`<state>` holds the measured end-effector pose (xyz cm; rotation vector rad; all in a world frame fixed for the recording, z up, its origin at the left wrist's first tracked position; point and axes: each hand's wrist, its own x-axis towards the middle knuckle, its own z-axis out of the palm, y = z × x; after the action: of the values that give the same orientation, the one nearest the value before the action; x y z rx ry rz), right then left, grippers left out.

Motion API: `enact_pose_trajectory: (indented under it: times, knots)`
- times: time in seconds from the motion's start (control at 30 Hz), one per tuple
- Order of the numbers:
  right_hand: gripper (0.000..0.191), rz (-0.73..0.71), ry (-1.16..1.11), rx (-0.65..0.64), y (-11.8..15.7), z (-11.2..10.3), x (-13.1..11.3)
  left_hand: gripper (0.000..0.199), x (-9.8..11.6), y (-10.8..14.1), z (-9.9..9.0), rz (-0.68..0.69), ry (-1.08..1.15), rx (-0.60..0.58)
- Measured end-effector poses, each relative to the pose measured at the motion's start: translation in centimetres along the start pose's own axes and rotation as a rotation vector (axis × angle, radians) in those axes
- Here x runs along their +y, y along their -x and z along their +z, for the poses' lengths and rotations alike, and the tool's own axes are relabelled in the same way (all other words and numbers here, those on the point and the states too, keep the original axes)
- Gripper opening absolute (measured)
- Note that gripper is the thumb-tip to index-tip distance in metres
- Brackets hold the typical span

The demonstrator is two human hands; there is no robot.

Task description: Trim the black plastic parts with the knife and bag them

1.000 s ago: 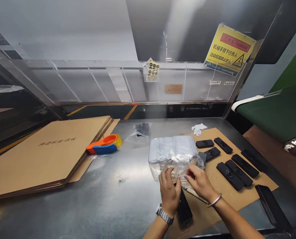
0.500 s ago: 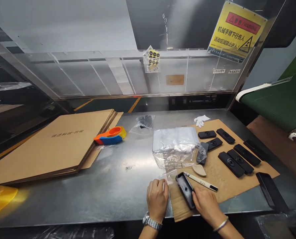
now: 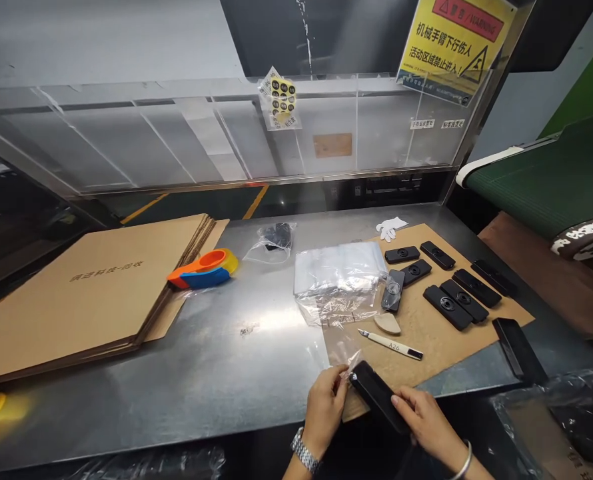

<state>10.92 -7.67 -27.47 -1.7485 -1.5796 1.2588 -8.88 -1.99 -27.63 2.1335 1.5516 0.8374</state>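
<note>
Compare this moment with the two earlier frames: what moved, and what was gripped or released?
The right hand has drawn the black case back off the cardboard sheet toward the table's near edge. The left hand, earlier flat on a clear bag, now pinches it at the case's end. The knife, spare cases and bag stack lie unchanged.
</note>
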Motion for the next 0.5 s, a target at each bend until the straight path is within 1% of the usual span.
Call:
enact_pose_trajectory:
  times: [0.07, 0.1, 0.2, 0.27, 0.37, 0.43, 0.5]
  knots:
    - [0.032, -0.093, 0.208, 0.129, 0.3, 0.3, -0.2, 0.02, 0.4, 0.4, 0.2, 0.028, -0.003, 0.004]
    - [0.03, -0.133, 0.3, 0.167, 0.5, 0.5, -0.4, 0.021, 0.6, 0.6, 0.4, 0.041, -0.014, 0.013]
    - [0.026, -0.207, 0.433, 0.17, 0.9, 1.0, -0.9, 0.023, 1.4, 1.2, 0.8, 0.109, -0.061, 0.021]
    - [0.026, -0.237, 0.432, 0.158, 0.8, 1.2, -1.0, 0.024, 2.1, 1.6, 0.7, 0.193, -0.088, -0.011]
    - [0.031, -0.178, 0.329, 0.151, 0.5, 1.1, -1.2, 0.024, 3.2, 1.9, 0.0, 0.31, -0.114, -0.075]
    - [0.034, -0.121, 0.307, 0.185, 0.3, 1.0, -1.6, 0.024, 4.0, 2.0, -0.6, 0.364, -0.151, -0.083]
    - [0.033, -0.115, 0.368, 0.24, 0.4, 0.8, -2.4, 0.024, 4.7, 1.9, -1.2, 0.448, -0.184, -0.061]
